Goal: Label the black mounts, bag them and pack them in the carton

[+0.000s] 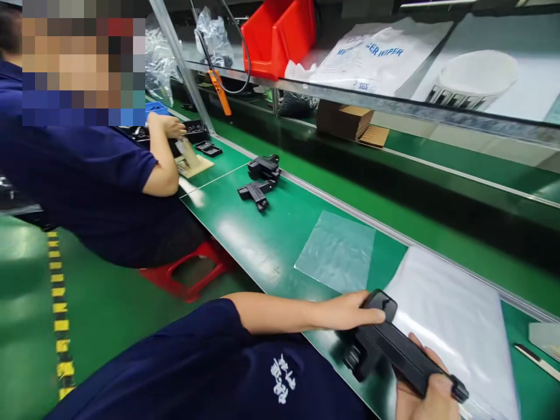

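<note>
Both my hands hold a black plastic device with a long body and crosswise ends (405,353) above the front edge of the green bench. My left hand (356,314) is closed round its upper left end, thumb on top. My right hand (431,391) wraps the lower right end, with fingers beneath and behind it. Just beyond, a stack of white plastic bags (455,326) lies on the bench. A single clear plastic bag (336,251) lies flat to the left of the stack. Farther left rest similar black devices (256,192).
On the left a co-worker (87,169) sits on a red stool (192,271), hands near black parts. Above the bench runs a metal-edged shelf (394,105) with a red bin (277,38) and white bags. A thin pen-like knife (538,361) lies at right.
</note>
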`<action>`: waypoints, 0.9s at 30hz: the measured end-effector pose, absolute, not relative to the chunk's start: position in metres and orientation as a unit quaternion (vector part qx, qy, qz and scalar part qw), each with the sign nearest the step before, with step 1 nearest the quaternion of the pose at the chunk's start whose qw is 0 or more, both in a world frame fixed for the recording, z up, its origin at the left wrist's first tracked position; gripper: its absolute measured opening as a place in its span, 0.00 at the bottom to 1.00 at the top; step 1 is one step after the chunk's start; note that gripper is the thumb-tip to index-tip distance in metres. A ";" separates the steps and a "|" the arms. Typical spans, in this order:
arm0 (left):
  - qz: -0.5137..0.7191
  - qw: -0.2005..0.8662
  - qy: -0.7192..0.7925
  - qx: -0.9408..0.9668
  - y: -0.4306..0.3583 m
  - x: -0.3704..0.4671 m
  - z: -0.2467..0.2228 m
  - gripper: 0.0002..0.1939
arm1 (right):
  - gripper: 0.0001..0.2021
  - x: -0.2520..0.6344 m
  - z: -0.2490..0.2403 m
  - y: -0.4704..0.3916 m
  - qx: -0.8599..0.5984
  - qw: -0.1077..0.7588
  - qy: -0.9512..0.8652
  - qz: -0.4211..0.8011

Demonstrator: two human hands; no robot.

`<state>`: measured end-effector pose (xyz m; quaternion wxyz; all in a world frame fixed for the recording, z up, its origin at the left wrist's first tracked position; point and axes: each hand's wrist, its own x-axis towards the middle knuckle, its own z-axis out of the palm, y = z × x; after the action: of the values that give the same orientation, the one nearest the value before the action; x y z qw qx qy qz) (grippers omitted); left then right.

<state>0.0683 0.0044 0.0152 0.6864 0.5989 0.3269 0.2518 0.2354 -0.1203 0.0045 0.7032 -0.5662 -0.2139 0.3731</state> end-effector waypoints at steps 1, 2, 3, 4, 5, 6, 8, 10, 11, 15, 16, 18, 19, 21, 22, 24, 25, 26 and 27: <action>0.259 0.684 0.343 0.589 0.003 0.070 0.015 0.28 | 0.20 0.234 0.004 -0.121 -0.570 0.695 -0.232 0.372; 0.264 0.685 0.352 0.581 0.002 0.069 0.017 0.27 | 0.22 0.235 0.004 -0.121 -0.580 0.689 -0.251 0.356; 0.268 0.681 0.355 0.582 0.000 0.066 0.019 0.27 | 0.24 0.240 0.004 -0.121 -0.596 0.678 -0.266 0.337; 0.275 0.667 0.354 0.595 -0.002 0.061 0.023 0.28 | 0.25 0.247 0.004 -0.121 -0.617 0.661 -0.277 0.326; 0.281 0.645 0.351 0.618 -0.003 0.056 0.026 0.29 | 0.25 0.253 0.005 -0.121 -0.639 0.638 -0.284 0.324; 0.284 0.614 0.346 0.650 -0.005 0.050 0.030 0.30 | 0.24 0.259 0.006 -0.122 -0.658 0.590 -0.290 0.367; 0.277 0.556 0.328 0.712 -0.006 0.041 0.034 0.33 | 0.23 0.263 0.011 -0.121 -0.666 0.484 -0.289 0.489; 0.284 0.528 0.312 0.736 -0.005 0.036 0.033 0.35 | 0.24 0.257 0.018 -0.116 -0.662 0.489 -0.279 0.494; 0.297 0.533 0.317 0.726 -0.004 0.037 0.032 0.36 | 0.23 0.253 0.022 -0.113 -0.668 0.502 -0.302 0.459; 0.283 0.700 0.402 0.518 -0.002 0.049 0.023 0.31 | 0.14 0.246 0.038 -0.110 -0.651 0.500 -0.566 0.076; 0.250 0.748 0.412 0.456 -0.001 0.052 0.023 0.30 | 0.12 0.248 0.041 -0.113 -0.606 0.473 -0.639 -0.001; 0.197 0.807 0.404 0.383 0.000 0.056 0.023 0.30 | 0.10 0.253 0.045 -0.120 -0.535 0.430 -0.725 -0.059; 0.198 0.815 0.392 0.379 0.000 0.056 0.025 0.31 | 0.10 0.256 0.045 -0.123 -0.534 0.430 -0.727 -0.046; 0.253 0.792 0.359 0.425 -0.001 0.053 0.028 0.34 | 0.14 0.260 0.040 -0.127 -0.577 0.473 -0.663 0.059; 0.283 0.767 0.340 0.465 -0.002 0.050 0.029 0.36 | 0.16 0.261 0.035 -0.128 -0.592 0.500 -0.614 0.146; 0.324 0.695 0.303 0.566 -0.003 0.045 0.031 0.37 | 0.23 0.260 0.023 -0.127 -0.579 0.549 -0.509 0.323; 0.329 0.656 0.281 0.619 -0.003 0.043 0.031 0.38 | 0.25 0.258 0.017 -0.127 -0.555 0.567 -0.465 0.392; 0.325 0.619 0.253 0.669 -0.002 0.041 0.031 0.38 | 0.26 0.257 0.012 -0.127 -0.532 0.587 -0.429 0.435; 0.318 0.583 0.222 0.714 0.000 0.039 0.031 0.37 | 0.26 0.256 0.008 -0.126 -0.514 0.608 -0.401 0.453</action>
<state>0.0388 0.0001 0.0314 0.5830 0.7140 0.2215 0.3181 0.2558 -0.1264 0.0083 0.6080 -0.5143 -0.4011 0.4527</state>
